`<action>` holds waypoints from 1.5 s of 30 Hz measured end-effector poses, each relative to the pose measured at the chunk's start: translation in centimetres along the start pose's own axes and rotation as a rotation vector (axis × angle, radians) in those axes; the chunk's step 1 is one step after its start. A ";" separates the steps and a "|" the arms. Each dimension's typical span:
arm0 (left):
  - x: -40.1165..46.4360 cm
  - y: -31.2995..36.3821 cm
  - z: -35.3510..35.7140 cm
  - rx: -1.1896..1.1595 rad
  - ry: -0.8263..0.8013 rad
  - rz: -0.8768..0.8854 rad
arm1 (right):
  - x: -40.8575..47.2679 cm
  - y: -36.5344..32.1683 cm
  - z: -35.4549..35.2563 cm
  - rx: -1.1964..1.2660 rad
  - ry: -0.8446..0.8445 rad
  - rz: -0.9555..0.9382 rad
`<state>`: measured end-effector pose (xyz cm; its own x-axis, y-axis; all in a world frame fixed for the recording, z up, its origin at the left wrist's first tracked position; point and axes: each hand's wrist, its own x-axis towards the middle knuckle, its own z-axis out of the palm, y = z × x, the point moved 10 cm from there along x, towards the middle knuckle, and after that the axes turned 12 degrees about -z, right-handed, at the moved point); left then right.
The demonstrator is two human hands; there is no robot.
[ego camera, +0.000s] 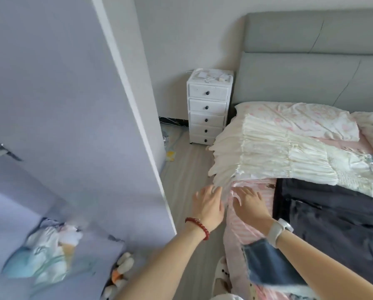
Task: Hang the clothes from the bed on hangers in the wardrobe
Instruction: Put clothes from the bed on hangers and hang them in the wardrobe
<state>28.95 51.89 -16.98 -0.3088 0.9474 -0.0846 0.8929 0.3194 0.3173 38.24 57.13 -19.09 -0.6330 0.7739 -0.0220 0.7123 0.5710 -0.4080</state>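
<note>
A cream ruffled dress [268,152] lies across the bed [244,234], its hem hanging over the near edge. Beside it lie a dark grey garment [337,213] and a blue denim piece [265,260]. My left hand [208,204], with a red bead bracelet, reaches out with straight fingers whose tips touch the dress hem. My right hand [251,204], with a white watch on the wrist, is spread open just below the hem, over the pink striped sheet. Neither hand holds anything. The wardrobe door [73,126] stands open on the left.
A white chest of drawers [207,113] stands by the grey headboard [311,61]. A floral pillow [300,120] lies at the bed's head. A narrow strip of floor [187,169] runs between door and bed. Soft toys [120,273] sit low on the left.
</note>
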 end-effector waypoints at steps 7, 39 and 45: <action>-12.3 -17.8 -1.9 0.091 0.087 -0.330 | -3.6 -14.2 7.0 -0.034 -0.152 -0.262; -46.3 -60.7 -37.3 0.317 0.821 -1.411 | 6.4 -88.2 12.2 0.149 -0.092 -1.202; -46.8 -60.8 -37.2 0.284 0.874 -1.300 | 5.8 -89.6 12.6 0.194 -0.031 -1.139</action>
<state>-23.07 -12.65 2.87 -0.8715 -0.2341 0.4310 -0.1189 0.9534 0.2773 -33.10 7.03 5.85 -0.8876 -0.1714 0.4276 -0.3332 0.8798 -0.3391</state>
